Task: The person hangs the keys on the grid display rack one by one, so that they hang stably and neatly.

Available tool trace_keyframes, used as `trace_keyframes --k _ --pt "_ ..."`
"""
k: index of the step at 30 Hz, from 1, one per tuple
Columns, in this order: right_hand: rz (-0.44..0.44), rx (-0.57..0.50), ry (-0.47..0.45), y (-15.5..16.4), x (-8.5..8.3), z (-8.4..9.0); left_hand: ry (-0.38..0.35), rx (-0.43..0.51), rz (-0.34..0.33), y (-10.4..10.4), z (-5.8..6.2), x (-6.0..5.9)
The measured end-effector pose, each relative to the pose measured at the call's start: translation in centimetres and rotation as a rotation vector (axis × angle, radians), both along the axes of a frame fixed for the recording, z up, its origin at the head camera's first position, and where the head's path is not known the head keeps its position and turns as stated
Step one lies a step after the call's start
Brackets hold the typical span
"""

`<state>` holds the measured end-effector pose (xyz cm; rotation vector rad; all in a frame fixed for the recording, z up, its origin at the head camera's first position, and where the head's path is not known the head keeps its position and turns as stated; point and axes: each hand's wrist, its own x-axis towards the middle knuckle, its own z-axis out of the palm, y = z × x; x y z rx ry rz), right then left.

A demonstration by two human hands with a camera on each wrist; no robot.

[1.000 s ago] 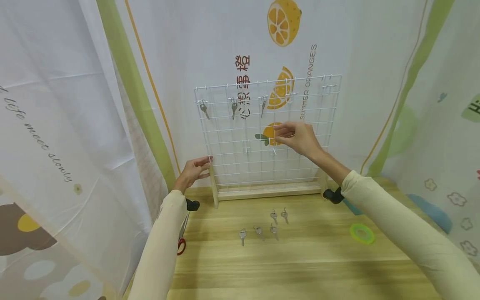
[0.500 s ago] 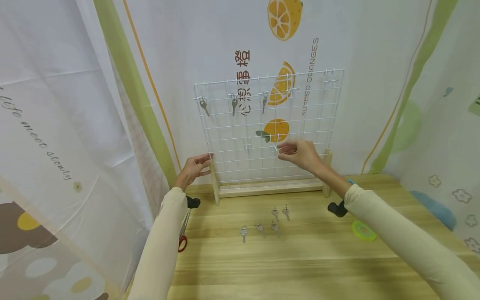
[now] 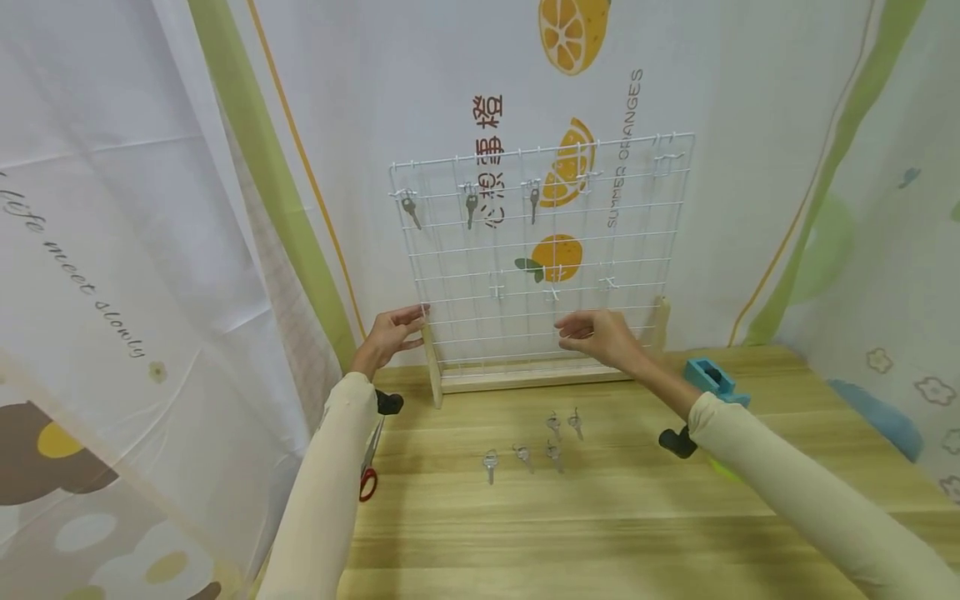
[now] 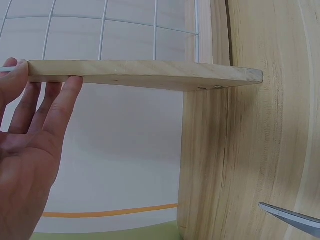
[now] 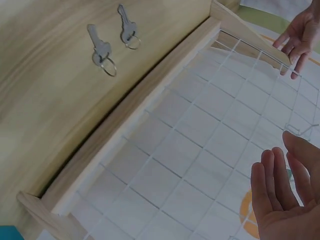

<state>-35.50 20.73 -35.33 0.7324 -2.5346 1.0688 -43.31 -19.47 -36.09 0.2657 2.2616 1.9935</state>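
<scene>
A white wire grid rack [image 3: 517, 321] stands upright in a wooden stand [image 3: 525, 382]. My left hand [image 3: 390, 337] grips the rack's left edge at the top of its wooden side post [image 4: 145, 73], thumb on one side and fingers on the other in the left wrist view. In front of the grid's lower right part, my right hand [image 3: 603, 337] has loosely bent fingers and holds nothing. From the top hooks hang a left key [image 3: 410, 208], a middle key [image 3: 470, 207] and a right key [image 3: 534, 202]. Below, a white hook [image 3: 609, 283] sits bare.
Several keys with rings, one a front key [image 3: 490, 467], lie on the wooden table [image 3: 525, 542]. Red-handled scissors [image 3: 368, 483] lie at left, near a black clamp-like piece [image 3: 388, 403]. A blue tape dispenser [image 3: 708, 377] and another black piece [image 3: 678, 442] are at right.
My right hand has moved down in front of the grid, uncovering a lower right hook. My left hand stays on the rack's edge. The camera's view has shifted slightly.
</scene>
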Motion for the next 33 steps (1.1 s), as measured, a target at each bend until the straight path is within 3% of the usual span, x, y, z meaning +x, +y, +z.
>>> trace_keyframes --k 5,20,33 --pt "0.025 0.014 0.018 0.0 0.0 -2.1 0.003 0.000 -0.002 0.0 0.1 0.0" --pt "0.063 -0.011 -0.044 0.4 -0.8 -8.3 -0.003 0.011 -0.007 0.2 0.0 0.1" --pt "0.053 0.033 -0.136 0.2 -1.1 -11.4 -0.004 0.007 0.000 0.1 0.1 0.0"
